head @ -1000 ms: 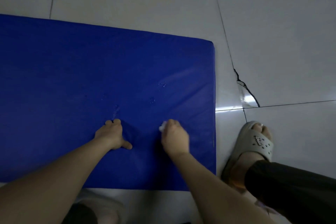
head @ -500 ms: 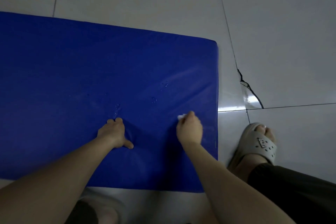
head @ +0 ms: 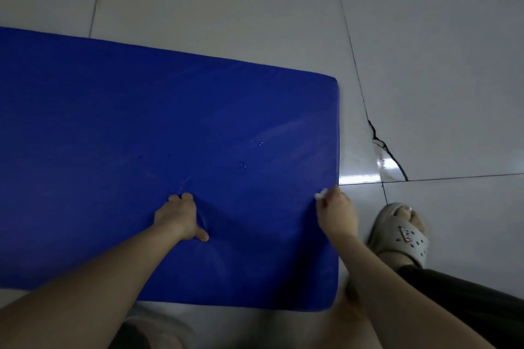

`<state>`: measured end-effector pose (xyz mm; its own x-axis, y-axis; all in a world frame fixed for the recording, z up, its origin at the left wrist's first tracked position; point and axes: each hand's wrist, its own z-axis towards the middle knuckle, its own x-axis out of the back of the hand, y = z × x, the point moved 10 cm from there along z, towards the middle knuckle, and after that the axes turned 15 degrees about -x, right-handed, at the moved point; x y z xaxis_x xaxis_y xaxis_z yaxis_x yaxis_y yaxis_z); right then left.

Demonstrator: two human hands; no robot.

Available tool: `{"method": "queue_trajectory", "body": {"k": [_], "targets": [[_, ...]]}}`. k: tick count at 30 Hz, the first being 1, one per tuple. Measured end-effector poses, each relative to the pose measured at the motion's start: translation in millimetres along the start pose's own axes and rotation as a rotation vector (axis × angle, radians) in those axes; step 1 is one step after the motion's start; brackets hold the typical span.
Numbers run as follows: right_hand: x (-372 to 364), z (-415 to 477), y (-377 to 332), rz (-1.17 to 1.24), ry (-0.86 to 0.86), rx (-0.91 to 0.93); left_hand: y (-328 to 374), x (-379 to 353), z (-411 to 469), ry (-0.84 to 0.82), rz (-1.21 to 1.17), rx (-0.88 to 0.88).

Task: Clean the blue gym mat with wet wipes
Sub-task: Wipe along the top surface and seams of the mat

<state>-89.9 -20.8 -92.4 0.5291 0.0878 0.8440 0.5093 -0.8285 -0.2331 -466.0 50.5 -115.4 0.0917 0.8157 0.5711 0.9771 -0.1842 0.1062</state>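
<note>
Mat (head: 141,122) filled the frame's left and middle; your left hand (head: 181,217) clutched its cover, fingers curled; your right hand (head: 336,215) pinched the wipe (head: 321,195) at its right edge; overshooting onto the floor (head: 255,8) risked, I reckoned, smearing grime back.

Your floor's glossy grey tile (head: 255,8), with a crack (head: 387,150) near one seam. The blue gym mat (head: 113,122) lies flat on it, and your sandal (head: 408,238) is planted near its right edge.
</note>
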Motion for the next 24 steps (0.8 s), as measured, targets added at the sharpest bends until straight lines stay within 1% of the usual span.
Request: {"method": "queue_trajectory", "body": {"k": [2,4,5,6,7,8,10,11,12,14,17,20,22,24], "targets": [[10.2,7.8,19.0,0.047,-0.003,-0.095,7.2,3.6,-5.2,-0.024,0.061,0.010],[11.2,12.9,23.5,0.128,-0.009,-0.190,18.1,9.6,-6.3,-0.051,0.176,-0.017],[9.1,14.3,20.1,0.174,-0.010,-0.223,24.7,15.7,-5.7,-0.037,0.227,-0.038],[4.5,14.3,12.1,0.209,-0.012,-0.240,31.3,25.4,-4.4,0.007,0.254,-0.065],[-2.0,13.0,-0.6,0.221,-0.015,-0.238,39.0,39.2,-3.0,0.085,0.276,-0.097],[-10.1,9.9,-17.7,0.212,-0.021,-0.213,47.9,56.6,-1.2,0.201,0.314,-0.140],[-34.8,-1.8,-65.6,0.152,-0.071,-0.106,66.0,90.3,1.3,0.419,0.397,-0.231],[-50.0,-10.5,-91.3,0.120,-0.114,-0.044,71.1,99.5,4.7,0.456,0.418,-0.263],[-65.6,-19.9,-115.4,0.092,-0.155,0.019,71.1,102.9,10.8,0.438,0.428,-0.269],[-90.1,-36.7,-153.0,0.044,-0.208,0.138,63.9,99.7,25.6,0.340,0.449,-0.243],[-97.7,-42.1,-168.1,-0.029,-0.209,0.252,51.2,86.9,40.1,0.243,0.463,-0.214],[-66.3,-18.1,-128.9,-0.027,-0.102,0.213,49.1,82.0,50.3,0.214,0.471,-0.211],[-34.1,2.0,-85.3,-0.019,-0.001,0.138,51.1,82.3,53.4,0.198,0.472,-0.209],[-7.2,19.4,-40.9,0.017,0.044,0.042,52.4,82.5,55.9,0.187,0.461,-0.203]]}}
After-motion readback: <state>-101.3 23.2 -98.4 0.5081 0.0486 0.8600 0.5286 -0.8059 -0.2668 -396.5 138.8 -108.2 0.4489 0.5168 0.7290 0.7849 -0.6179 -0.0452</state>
